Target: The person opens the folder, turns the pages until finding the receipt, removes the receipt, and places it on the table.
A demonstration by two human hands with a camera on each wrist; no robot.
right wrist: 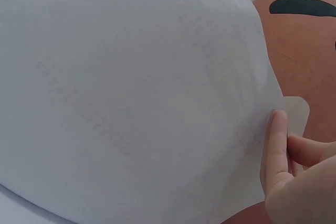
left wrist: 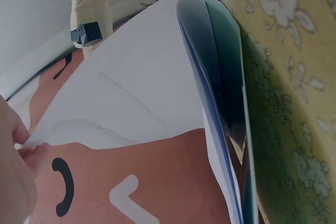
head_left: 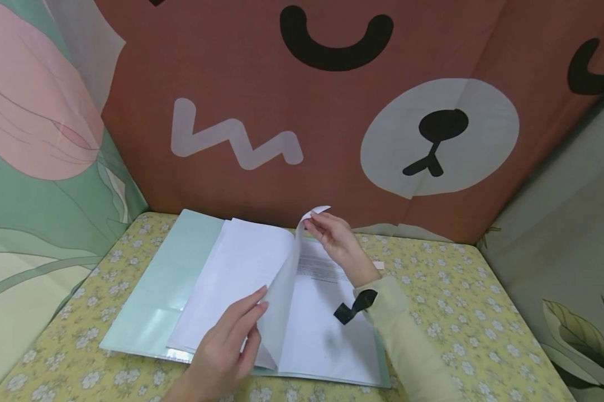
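A pale green folder (head_left: pixel 191 251) lies spread on the table with white papers (head_left: pixel 241 245) on its left half. One sheet of paper (head_left: pixel 280 304) stands lifted and curved along the middle. My right hand (head_left: pixel 339 245) pinches its top corner between thumb and fingers, and the corner curls over. Lower down, my left hand (head_left: pixel 226 343) pinches the sheet's near edge with its fingertips. Faint lines of print show through the sheet (left wrist: pixel 126 87) in the left wrist view. Under it on the right lies a page (head_left: pixel 327 335) with printed text near its top.
The table wears a yellow flowered cloth (head_left: pixel 462 318). Behind it hangs a brown fabric backdrop (head_left: pixel 231 72) with a cartoon bear face; more printed fabric hangs at both sides. A small pale tab (head_left: pixel 379 265) sticks out at the folder's right edge. A black strap (head_left: pixel 357 306) is on the right sleeve.
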